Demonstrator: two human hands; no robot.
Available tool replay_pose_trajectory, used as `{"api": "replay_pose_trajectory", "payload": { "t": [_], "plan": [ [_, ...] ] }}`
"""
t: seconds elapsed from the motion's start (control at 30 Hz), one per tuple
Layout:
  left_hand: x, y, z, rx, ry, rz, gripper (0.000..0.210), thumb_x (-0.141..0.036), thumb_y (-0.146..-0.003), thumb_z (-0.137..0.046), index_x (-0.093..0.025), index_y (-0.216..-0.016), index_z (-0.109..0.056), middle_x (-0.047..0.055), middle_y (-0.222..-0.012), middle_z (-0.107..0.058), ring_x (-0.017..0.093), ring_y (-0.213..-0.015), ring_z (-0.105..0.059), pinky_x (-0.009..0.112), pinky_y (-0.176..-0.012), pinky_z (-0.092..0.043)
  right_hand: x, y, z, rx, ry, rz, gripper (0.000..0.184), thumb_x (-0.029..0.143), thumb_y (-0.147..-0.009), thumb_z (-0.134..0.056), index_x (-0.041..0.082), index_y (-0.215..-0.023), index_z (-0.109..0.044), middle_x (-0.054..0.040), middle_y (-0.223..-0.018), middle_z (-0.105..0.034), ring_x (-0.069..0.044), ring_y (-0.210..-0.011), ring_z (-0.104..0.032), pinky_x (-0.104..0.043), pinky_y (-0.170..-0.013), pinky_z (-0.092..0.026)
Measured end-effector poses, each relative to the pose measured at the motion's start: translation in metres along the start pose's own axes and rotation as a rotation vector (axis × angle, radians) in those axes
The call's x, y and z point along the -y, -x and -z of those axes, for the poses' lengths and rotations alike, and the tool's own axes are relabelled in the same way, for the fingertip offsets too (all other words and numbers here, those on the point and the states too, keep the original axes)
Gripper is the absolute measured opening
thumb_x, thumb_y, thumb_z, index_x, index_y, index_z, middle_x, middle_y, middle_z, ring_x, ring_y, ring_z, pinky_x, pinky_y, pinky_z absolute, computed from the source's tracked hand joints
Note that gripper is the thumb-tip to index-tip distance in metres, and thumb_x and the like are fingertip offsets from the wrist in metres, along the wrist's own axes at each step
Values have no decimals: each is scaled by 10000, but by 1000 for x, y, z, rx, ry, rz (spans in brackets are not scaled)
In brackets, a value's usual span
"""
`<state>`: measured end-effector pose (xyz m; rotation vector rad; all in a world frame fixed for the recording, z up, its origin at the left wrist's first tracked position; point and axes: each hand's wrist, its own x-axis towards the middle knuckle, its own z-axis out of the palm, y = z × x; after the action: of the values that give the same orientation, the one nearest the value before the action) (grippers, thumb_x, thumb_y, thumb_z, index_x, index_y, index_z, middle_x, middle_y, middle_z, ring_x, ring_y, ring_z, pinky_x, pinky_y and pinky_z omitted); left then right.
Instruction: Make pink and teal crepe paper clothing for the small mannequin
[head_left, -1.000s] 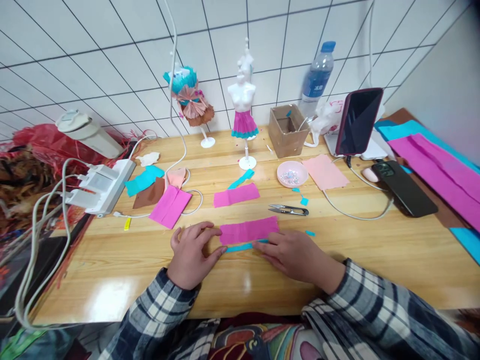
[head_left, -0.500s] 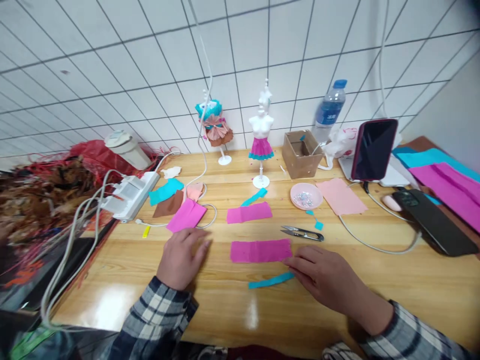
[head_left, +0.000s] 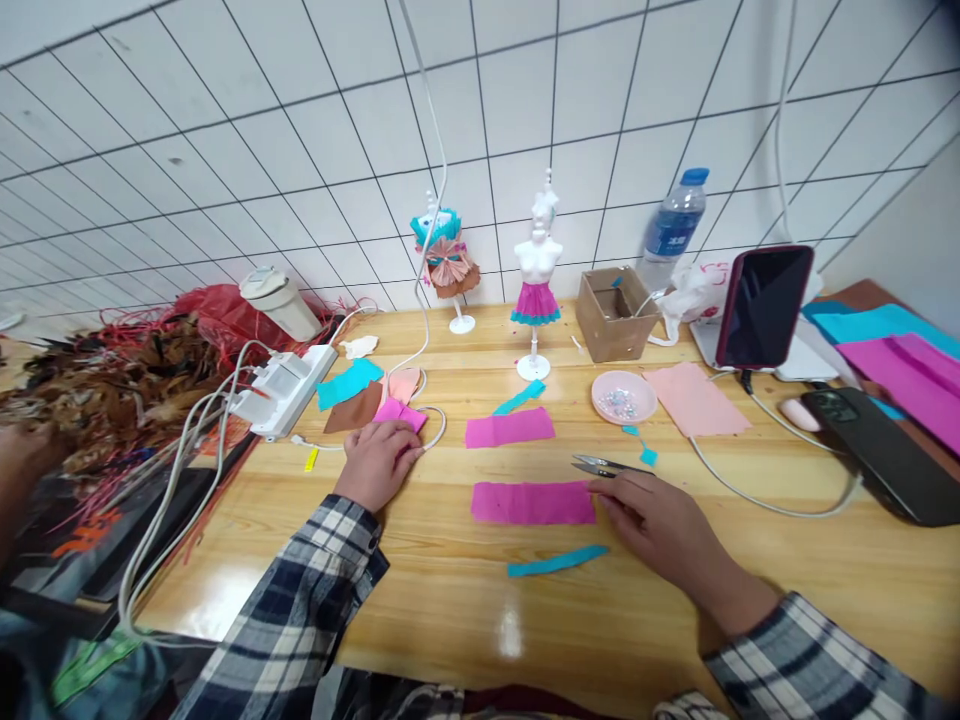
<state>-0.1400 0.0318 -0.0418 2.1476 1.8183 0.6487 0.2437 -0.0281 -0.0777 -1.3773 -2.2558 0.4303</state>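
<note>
My left hand (head_left: pixel 377 465) rests on a magenta crepe-like piece (head_left: pixel 400 412) at the left, its fingers curled over the near part and hiding it. At the right, the bent, closed fingers of my right hand (head_left: pixel 660 530) hold the right end of a magenta strip (head_left: pixel 532 503) lying flat. Thread snips (head_left: pixel 600 464) lie just beyond that hand, their handle end partly covered by it. Nearer me is a narrow turquoise strip (head_left: pixel 557 561). A second magenta strip (head_left: pixel 510 428) and another turquoise strip (head_left: pixel 520 397) lie farther back.
Behind stand two small mannequins, one in a magenta skirt (head_left: pixel 535 301), one in a ruffled outfit (head_left: pixel 450 262). A pink dish (head_left: pixel 624 398) of beads, a cardboard box (head_left: pixel 616 318), a bottle (head_left: pixel 673 226) and phones (head_left: pixel 765 307) are rightward. A power strip (head_left: pixel 289 390) and another person's hand (head_left: pixel 26 460) are left.
My left hand has moved forward onto the magenta piece, and its fingers have closed in. My right hand has shifted slightly forward, off the near turquoise strip and over the snips' handle. The view has shifted slightly.
</note>
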Motion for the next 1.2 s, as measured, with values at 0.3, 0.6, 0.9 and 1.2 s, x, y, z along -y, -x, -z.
{"api": "replay_pose_trajectory", "payload": {
  "t": [0.3, 0.6, 0.9, 1.2],
  "plan": [
    [1, -5, -8, -362, 843, 294, 367, -569, -846, -519, -209, -897, -471, 43, -789, -702, 209, -833, -661, 383, -847, -484, 0, -1, 1, -14, -50, -36, 268, 261, -932, -439, 250, -1090, -654, -63, -973, -692, -194, -903, -648, -314, -754, -522],
    [-82, 42, -12, -46, 665, -115, 195, -306, -963, -434, -194, -1116, -482, 93, -978, -733, 193, -888, -690, 352, -840, -507, 65, -27, 35, -141, -229, 17, 241, 253, -908, -520, 236, -1129, -617, -54, -919, -655, -190, -866, -601, -341, -788, -497],
    [-118, 48, -22, -93, 213, -398, 187, -178, -914, -469, -244, -1068, -552, 12, -876, -725, 180, -898, -653, 352, -938, -448, 99, -51, 24, -316, -350, 9, 386, 420, -882, -596, 233, -1219, -582, -55, -1069, -680, -206, -982, -593, -354, -874, -475],
    [-76, 29, -33, -66, 234, 4, 212, -348, -949, -430, -215, -1095, -503, 30, -985, -738, 140, -662, -638, 284, -705, -515, 52, -31, -5, 79, 188, 90, 132, 233, -908, -540, 207, -948, -663, -73, -917, -654, -253, -931, -552, -416, -846, -429]
  ]
}}
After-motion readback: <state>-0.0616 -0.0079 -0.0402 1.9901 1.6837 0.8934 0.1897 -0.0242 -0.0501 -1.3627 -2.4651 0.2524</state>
